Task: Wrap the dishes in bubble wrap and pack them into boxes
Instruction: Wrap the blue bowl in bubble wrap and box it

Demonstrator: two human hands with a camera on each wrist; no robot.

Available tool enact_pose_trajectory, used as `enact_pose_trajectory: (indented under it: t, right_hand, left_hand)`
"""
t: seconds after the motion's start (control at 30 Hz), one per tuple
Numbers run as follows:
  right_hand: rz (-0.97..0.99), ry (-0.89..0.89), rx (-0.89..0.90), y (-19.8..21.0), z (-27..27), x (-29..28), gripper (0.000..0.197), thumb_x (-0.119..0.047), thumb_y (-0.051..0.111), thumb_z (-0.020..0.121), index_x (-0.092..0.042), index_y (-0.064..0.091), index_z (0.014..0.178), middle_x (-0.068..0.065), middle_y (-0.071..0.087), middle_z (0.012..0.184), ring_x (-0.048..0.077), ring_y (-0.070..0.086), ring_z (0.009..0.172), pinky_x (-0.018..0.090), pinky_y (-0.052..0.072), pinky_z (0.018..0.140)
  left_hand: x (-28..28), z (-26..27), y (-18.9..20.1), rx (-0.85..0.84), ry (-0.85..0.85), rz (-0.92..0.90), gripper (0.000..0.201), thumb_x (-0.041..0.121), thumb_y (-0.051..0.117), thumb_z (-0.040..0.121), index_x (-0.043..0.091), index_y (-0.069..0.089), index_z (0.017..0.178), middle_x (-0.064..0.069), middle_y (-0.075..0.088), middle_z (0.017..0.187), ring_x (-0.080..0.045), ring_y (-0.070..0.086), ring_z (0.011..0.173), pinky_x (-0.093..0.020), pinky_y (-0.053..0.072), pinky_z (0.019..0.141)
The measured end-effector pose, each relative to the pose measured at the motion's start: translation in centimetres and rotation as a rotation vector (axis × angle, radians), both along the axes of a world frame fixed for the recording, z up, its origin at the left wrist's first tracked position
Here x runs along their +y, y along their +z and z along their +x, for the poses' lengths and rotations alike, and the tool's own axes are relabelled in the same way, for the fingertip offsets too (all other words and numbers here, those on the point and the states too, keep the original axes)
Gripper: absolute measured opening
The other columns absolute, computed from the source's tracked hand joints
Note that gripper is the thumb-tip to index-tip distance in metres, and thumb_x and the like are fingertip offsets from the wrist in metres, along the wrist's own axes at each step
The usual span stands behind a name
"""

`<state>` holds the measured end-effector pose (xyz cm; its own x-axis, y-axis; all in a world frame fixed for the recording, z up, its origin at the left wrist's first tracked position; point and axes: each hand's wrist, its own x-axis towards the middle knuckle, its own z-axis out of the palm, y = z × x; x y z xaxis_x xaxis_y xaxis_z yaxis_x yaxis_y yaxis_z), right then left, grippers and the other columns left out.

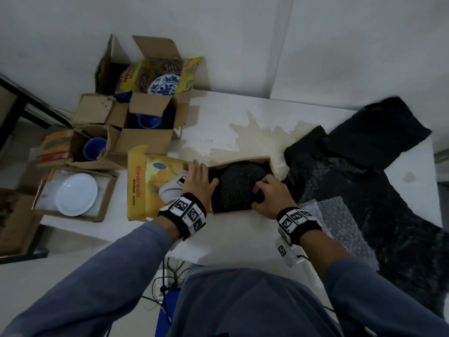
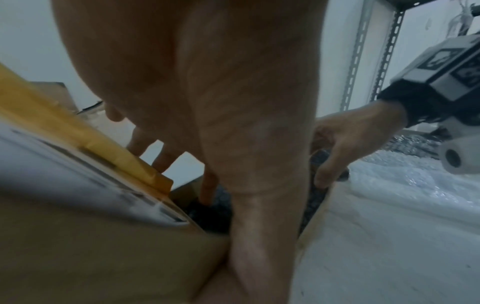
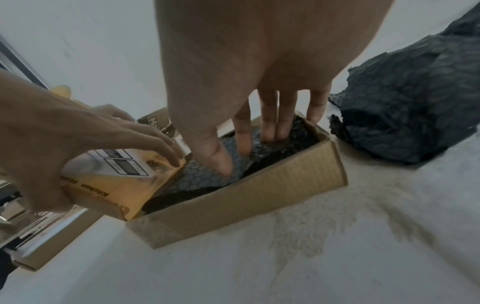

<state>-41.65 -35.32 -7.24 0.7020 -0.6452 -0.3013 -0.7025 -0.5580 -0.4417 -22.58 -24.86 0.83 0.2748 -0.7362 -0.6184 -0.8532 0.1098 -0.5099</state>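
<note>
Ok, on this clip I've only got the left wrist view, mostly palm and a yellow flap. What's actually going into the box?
Observer: A bundle of black bubble wrap lies inside the cardboard box; whatever dish it covers can't be seen.
Operator: And what is the right hand doing?
Observer: The right hand pushes its straight fingers down into the bundle.
Operator: Anything not wrapped yet?
Observer: Yes, a white plate lies bare in another open box further left.
</note>
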Motion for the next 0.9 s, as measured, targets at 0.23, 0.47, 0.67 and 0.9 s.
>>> enact_pose_trajectory:
  t: [0.23,0.47,0.67,0.9]
  right_hand:
    - [0.0,-0.015,-0.023,-0.5,-0.8,0.0,0.036,-0.038,0.074,0.071,-0.018,0.065,0.1,0.004,0.049,0.113,0.027,0.053,0.102,0.035,0.041,0.093]
    - [-0.11,-0.117,-0.023,-0.3,0.2,0.8,0.026,-0.039,0.072,0.07,-0.021,0.066,0.089,0.001,0.052,0.105,0.025,0.051,0.106,0.042,0.027,0.1]
    - [0.223,-0.118,-0.463,6.1,5.4,1.1,0.019,-0.036,0.072,0.08,-0.021,0.066,0.09,-0.006,0.06,0.093,0.01,0.059,0.089,0.038,0.051,0.083]
    - [0.199,0.06,-0.54,13.5,11.7,2.8,0.047,-0.069,0.075,0.06,-0.032,0.062,0.086,-0.015,0.062,0.082,0.003,0.059,0.08,0.028,0.053,0.071]
  left_hand:
    - [1.3,-1.4,1.4,0.028,0.012,-0.156,0.042,0.025,0.051,0.092,0.016,0.048,0.133,-0.016,0.038,0.137,-0.035,0.038,0.123,-0.053,0.031,0.104]
    - [3.1,-0.4,2.1,0.168,-0.102,-0.273,0.027,0.006,0.057,0.081,0.019,0.06,0.104,-0.006,0.058,0.097,-0.03,0.051,0.095,-0.046,0.035,0.086]
    - [2.8,-0.3,3.4,0.22,-0.298,-0.315,0.043,-0.004,0.036,0.068,0.024,0.068,0.076,0.002,0.063,0.064,-0.023,0.059,0.07,-0.034,0.041,0.072]
    - [1.9,-1.0,3.3,0.481,0.113,0.066,0.035,0.031,0.063,0.093,0.014,0.064,0.123,-0.001,0.064,0.129,-0.013,0.056,0.121,-0.009,0.037,0.094]
